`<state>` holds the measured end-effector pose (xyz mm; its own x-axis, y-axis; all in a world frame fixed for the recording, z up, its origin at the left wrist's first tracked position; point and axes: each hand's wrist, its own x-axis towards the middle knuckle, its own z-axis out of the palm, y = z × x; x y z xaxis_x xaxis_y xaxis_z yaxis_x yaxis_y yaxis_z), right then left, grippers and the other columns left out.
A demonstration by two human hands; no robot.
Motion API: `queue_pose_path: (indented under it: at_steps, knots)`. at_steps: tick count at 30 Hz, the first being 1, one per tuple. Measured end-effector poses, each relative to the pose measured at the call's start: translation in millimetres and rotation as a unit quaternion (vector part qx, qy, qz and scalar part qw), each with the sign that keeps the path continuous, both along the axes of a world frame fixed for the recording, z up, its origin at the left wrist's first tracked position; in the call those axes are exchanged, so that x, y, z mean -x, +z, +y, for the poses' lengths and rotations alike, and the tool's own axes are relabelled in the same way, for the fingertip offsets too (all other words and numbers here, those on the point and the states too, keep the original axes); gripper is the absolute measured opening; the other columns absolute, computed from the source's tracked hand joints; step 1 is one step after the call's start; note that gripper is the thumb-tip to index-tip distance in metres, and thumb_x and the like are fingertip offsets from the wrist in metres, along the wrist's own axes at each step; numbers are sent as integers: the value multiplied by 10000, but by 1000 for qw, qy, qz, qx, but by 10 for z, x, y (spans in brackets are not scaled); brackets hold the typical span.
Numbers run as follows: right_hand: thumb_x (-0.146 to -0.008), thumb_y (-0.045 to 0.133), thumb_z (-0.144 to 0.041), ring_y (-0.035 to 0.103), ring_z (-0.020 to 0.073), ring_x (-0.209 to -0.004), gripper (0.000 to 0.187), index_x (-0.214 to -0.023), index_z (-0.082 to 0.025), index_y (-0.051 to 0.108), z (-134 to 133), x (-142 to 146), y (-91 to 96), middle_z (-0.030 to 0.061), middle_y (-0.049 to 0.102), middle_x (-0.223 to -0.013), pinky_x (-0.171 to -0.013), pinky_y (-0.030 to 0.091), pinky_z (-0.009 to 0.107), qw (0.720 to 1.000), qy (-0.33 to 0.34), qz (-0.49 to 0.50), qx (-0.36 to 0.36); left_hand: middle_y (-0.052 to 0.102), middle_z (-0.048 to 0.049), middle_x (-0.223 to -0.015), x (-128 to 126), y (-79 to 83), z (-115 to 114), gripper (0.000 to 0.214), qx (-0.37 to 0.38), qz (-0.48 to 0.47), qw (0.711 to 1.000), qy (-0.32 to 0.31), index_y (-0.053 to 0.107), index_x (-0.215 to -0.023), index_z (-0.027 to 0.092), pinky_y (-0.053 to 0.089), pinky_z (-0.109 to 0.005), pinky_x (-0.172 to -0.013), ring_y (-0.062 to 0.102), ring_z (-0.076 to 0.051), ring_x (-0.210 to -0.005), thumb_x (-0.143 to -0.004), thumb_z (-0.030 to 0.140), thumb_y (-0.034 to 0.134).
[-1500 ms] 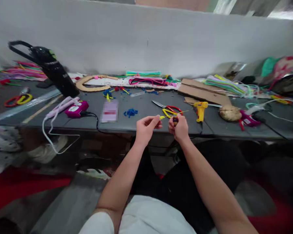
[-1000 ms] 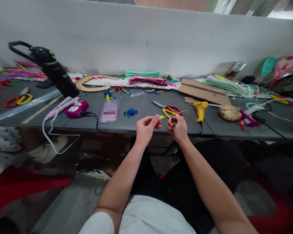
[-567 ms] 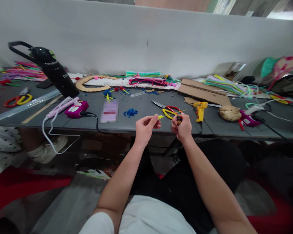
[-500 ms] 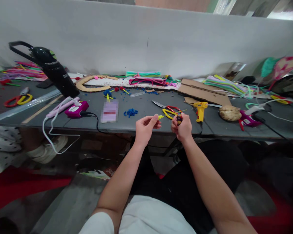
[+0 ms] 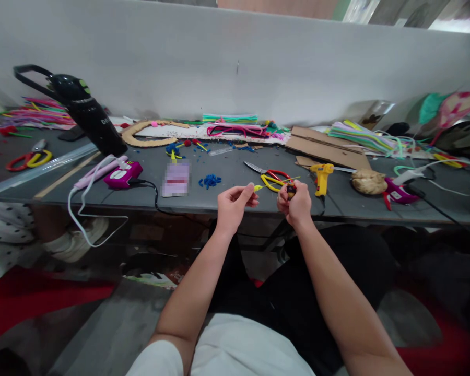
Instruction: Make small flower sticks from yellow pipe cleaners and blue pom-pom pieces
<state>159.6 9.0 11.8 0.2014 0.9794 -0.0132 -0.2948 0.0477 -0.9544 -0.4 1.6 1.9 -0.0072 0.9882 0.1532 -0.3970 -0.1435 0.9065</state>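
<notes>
My left hand is closed, thumb and fingers pinching a yellow pipe cleaner above the table's front edge. A thin yellowish strand runs from it to the right, towards my other hand. My right hand wraps round a small dark object whose kind I cannot make out. Just beyond my hands lie scissors with red and yellow handles, blades pointing left. A pile of short blue fuzzy pieces lies left of them, beside a phone-like rectangle, blurred out.
A yellow glue gun stands right of my right hand, near a brown lump. Cardboard and bundled pipe cleaners lie behind. On the left are a black bottle, a purple power block with cables, and more scissors.
My right hand has shifted slightly right, with the dark object in it, away from my left hand. The left hand and the yellow pipe cleaner have hardly moved.
</notes>
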Motion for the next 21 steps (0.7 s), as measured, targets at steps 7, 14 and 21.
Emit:
queue_pose_path:
  at_steps: [7,14,21]
  knots:
    - [-871,385,-511,194,67,-318,469,-505,-218,376,-10,34,-27,-51,286,-377,-328,136,196,1000,25,-7,4,702,-50,-690,-6,8,-2,351,4,5,1000,0,724,-759,136,553,-250,-582,642,-110,-551,-753,486,742]
    - [-873,375,-494,193,68,-315,461,-503,-218,383,-6,4,15,-46,292,-373,-324,137,201,1000,2,-1,2,698,-48,-679,-3,10,-4,352,1,4,1000,2,720,-747,135,549,-248,-573,634,-108,-542,-754,486,741]
    - [-885,385,-559,202,62,-320,511,-510,-212,388,-27,13,24,-52,273,-389,-327,134,195,1000,19,3,10,694,-45,-677,-4,5,-3,348,-1,-1,1000,0,719,-748,129,548,-237,-569,636,-102,-540,-752,475,746]
